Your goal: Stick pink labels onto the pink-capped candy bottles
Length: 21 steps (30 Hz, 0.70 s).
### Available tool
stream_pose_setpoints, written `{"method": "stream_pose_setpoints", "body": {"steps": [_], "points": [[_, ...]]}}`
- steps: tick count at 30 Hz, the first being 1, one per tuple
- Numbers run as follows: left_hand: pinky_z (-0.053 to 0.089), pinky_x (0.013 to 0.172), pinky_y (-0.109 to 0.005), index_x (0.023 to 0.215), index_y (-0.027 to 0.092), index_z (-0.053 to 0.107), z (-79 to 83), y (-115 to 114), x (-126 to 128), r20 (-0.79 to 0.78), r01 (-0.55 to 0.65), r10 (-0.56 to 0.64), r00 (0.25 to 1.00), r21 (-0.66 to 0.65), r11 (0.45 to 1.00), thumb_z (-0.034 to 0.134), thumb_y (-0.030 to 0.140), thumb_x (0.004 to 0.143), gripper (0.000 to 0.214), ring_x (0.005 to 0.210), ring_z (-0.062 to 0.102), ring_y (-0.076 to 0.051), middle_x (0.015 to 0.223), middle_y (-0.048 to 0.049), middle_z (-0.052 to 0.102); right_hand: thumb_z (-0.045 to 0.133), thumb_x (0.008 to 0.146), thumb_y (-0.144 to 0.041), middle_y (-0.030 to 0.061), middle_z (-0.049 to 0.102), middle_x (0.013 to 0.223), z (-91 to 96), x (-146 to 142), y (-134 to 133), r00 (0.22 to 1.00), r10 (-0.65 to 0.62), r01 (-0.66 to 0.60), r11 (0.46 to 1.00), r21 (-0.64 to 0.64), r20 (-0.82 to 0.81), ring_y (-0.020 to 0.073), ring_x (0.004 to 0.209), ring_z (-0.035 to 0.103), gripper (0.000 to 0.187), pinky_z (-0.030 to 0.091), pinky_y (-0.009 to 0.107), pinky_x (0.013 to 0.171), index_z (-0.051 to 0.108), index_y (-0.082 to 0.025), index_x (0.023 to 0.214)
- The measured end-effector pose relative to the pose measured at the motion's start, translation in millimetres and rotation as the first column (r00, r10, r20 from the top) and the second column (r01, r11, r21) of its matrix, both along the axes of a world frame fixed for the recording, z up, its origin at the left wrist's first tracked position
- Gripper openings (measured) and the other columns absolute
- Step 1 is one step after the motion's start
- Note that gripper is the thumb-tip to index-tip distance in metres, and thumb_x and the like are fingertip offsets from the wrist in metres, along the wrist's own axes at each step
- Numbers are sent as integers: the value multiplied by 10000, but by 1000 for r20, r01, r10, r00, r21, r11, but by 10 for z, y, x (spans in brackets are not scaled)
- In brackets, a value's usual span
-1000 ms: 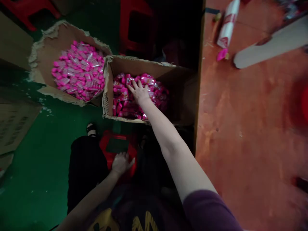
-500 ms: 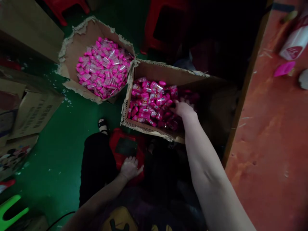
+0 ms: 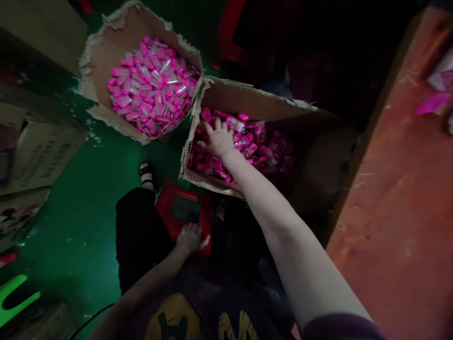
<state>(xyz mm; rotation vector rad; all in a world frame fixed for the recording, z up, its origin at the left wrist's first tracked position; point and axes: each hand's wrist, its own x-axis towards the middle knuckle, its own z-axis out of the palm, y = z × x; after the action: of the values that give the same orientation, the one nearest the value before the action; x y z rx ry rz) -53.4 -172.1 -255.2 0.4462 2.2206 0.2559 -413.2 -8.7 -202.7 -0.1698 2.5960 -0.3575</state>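
Our right hand (image 3: pixel 220 140) lies spread, fingers apart, on the pink packets (image 3: pixel 247 141) heaped in the near cardboard box (image 3: pixel 255 97), pressing flat rather than gripping; we cannot tell whether any packet is caught beneath the palm. Our left hand (image 3: pixel 189 238) rests loosely open on the red stool (image 3: pixel 177 208) between our knees, seemingly as a brace for the forward lean. The far-left torn box (image 3: pixel 106 61) holds smaller pink sachets (image 3: pixel 152 85). The box's right end sinks into shadow beside the bench (image 3: pixel 396 198), and packet print is unreadable.
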Motion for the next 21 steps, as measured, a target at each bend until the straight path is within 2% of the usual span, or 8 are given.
{"method": "stream_pose_setpoints", "body": {"steps": [4,7,10,13,16,17,19,21], "points": [[454,937,-489,1178,85,793,36,-38,-12,18,30,-30,999,-3,1000,447,532,1069,575,1120,674,-384,1143,-239,760,665,992,-557,184,389,1698,135,378,-42,962,37,-8,994,-107,272,443,1560,374,790,471,648,1201,395,-290,1685],[458,921,-486,1148,74,797,56,-49,-16,27,48,-48,998,0,999,426,533,1075,594,1120,674,-391,1138,-251,751,648,1013,-529,175,296,1763,178,493,102,985,39,-16,991,-134,171,434,1604,329,783,433,666,1228,352,-305,1702],[463,921,-489,1143,74,801,87,-39,-24,30,57,-57,998,-11,998,408,539,1078,612,1120,675,-395,1157,-258,747,726,957,-531,210,210,1801,78,578,430,996,-55,52,998,37,72,475,1639,246,949,346,750,1239,257,-258,1736],[475,923,-486,1118,85,811,133,-12,-56,32,62,-61,998,-25,998,433,507,1072,568,1111,682,-386,1146,-250,756,755,921,-540,212,164,1816,-23,741,838,975,-108,67,976,208,196,495,1646,213,1058,334,768,1228,182,-227,1753],[486,926,-484,1099,94,820,172,8,-98,45,66,-65,997,-23,998,472,478,1060,520,1106,691,-379,1148,-244,760,726,936,-505,204,189,1813,17,853,1132,938,-158,62,952,300,308,468,1593,335,1056,366,728,1226,126,-232,1761],[489,934,-489,1108,90,819,182,12,-108,53,67,-66,996,-17,998,480,481,1057,520,1114,690,-382,1164,-248,756,715,942,-476,222,279,1781,61,843,1180,931,-169,58,944,325,325,459,1548,406,1003,388,710,1212,184,-220,1753],[494,957,-501,1129,84,814,200,27,-128,71,63,-63,995,0,998,500,498,1052,525,1142,686,-387,1198,-253,747,617,995,-374,255,489,1647,162,731,1205,930,-175,51,932,359,322,438,1446,521,744,427,664,1175,407,-172,1679],[510,967,-501,1111,95,813,216,58,-182,84,45,-46,995,12,999,539,497,1046,491,1158,691,-381,1205,-244,746,438,1043,-231,265,564,1563,232,527,1165,959,-151,57,932,357,240,419,1389,569,550,445,621,1144,559,-127,1569]]}}
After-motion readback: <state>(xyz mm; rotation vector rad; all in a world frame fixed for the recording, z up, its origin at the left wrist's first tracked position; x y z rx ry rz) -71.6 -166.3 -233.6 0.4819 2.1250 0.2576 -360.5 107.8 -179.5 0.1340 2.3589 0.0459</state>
